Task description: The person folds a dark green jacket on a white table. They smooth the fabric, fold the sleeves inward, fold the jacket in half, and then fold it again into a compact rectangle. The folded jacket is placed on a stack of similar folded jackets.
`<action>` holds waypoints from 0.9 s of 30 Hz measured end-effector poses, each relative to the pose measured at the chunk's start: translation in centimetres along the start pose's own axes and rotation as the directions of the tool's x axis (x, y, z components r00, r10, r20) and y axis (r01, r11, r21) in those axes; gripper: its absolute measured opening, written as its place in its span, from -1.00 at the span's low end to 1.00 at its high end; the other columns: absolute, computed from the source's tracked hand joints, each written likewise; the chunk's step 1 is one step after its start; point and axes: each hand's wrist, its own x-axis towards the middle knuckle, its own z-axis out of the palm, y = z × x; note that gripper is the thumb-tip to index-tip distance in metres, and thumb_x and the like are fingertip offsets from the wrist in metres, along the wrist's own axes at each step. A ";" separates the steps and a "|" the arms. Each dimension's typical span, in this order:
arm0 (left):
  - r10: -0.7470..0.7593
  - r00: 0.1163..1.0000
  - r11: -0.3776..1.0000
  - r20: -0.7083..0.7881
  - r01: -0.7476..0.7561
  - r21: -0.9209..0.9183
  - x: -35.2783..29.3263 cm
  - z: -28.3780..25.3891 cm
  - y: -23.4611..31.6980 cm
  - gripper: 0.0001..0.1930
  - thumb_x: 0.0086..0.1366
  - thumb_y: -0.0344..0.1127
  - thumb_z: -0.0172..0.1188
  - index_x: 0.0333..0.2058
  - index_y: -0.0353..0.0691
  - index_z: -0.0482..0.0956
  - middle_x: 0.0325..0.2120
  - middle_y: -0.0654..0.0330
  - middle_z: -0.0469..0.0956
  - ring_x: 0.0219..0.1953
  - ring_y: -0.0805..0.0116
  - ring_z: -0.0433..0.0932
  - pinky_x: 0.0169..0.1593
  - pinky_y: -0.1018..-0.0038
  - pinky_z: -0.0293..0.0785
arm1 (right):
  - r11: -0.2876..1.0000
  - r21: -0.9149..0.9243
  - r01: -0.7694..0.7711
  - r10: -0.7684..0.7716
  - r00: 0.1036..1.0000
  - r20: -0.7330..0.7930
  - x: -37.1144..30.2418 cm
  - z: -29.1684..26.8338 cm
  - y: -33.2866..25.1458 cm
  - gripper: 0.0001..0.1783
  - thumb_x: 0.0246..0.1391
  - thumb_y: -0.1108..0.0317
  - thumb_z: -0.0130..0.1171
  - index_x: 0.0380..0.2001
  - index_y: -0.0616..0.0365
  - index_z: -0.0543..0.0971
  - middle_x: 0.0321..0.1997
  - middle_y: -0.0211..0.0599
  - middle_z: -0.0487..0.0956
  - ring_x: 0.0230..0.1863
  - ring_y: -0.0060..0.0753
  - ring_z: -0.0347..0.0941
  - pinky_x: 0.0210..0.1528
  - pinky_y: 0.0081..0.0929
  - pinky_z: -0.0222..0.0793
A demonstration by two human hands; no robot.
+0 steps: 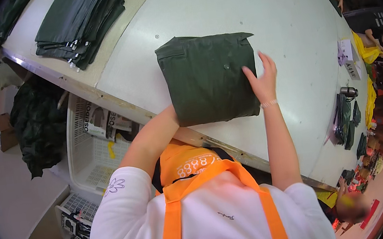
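Observation:
A dark green folded garment [210, 78], glossy like rainwear, lies before me on the white table. It is roughly square, with a small snap button on its right part and a pointed flap at the far right corner. My right hand [263, 78] is at its right edge, thumb touching the edge and fingers stretched out and apart. My left hand [173, 114] goes under the garment's near left corner; its fingers are hidden there.
A stack of folded dark green garments [80, 25] lies at the far left of the table [299, 57]. Below the table's left edge stand a white plastic basket [79, 148] and a dark green heap [39, 122]. A metal bottle [349, 92] and more garments [344, 121] lie at right. Other people work around.

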 end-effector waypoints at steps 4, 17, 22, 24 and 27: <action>-0.206 0.976 0.962 0.071 0.189 0.195 0.1 1.0 0.1 -0.25 0.19 0.23 0.01 0.25 -0.06 0.17 0.32 0.09 -0.02 0.38 0.10 -0.23 0.35 0.15 -0.43 | 0.674 0.351 -0.650 0.308 0.679 0.666 -6.3 -4.3 4.1 0.08 -0.22 0.14 0.44 0.28 0.26 0.04 0.28 -0.08 0.22 0.30 -0.27 0.10 0.31 -0.31 0.03; -0.590 0.806 -0.088 -0.042 -0.013 0.996 -0.1 6.5 -4.0 0.01 -0.07 0.33 0.24 0.29 0.00 0.07 0.33 0.01 -0.11 0.35 -0.07 -0.17 0.32 0.07 -0.18 | 0.963 -0.031 0.268 -0.247 0.923 0.296 -20.4 -2.2 11.2 -0.59 -0.01 0.39 0.05 -0.02 0.11 0.40 0.30 -0.20 0.22 0.32 -0.12 0.12 0.31 0.00 -0.07; -0.625 0.780 -0.138 -0.026 -0.077 0.987 -0.1 6.2 -4.2 -0.05 -0.05 0.33 0.22 0.28 0.09 0.13 0.33 0.03 -0.10 0.35 -0.10 -0.20 0.31 0.01 -0.22 | 0.841 0.128 0.525 -0.512 0.700 0.498 -16.8 -5.9 7.9 -0.73 -0.04 0.45 0.03 -0.19 0.12 0.49 0.15 -0.24 0.41 0.30 -0.17 0.17 0.30 -0.03 0.02; -0.622 0.783 -0.116 -0.025 -0.061 0.991 -0.1 6.4 -4.3 -0.06 -0.05 0.33 0.22 0.28 0.10 0.13 0.33 0.03 -0.10 0.36 -0.10 -0.21 0.31 -0.01 -0.24 | 0.897 0.214 0.387 -0.441 0.741 0.507 -17.6 -5.5 9.0 -0.75 -0.05 0.45 0.04 -0.23 0.12 0.51 0.08 -0.25 0.44 0.30 -0.18 0.17 0.30 -0.04 0.01; -0.602 0.798 -0.104 -0.009 -0.067 0.992 -0.5 6.1 -4.5 -0.07 -0.04 0.34 0.20 0.28 0.11 0.13 0.34 0.05 -0.11 0.36 -0.10 -0.23 0.30 -0.07 -0.27 | 0.937 0.277 0.215 -0.334 0.783 0.524 -19.2 -4.9 10.1 -0.63 -0.01 0.44 0.01 -0.07 0.13 0.43 0.13 -0.20 0.39 0.31 -0.16 0.15 0.31 -0.04 -0.02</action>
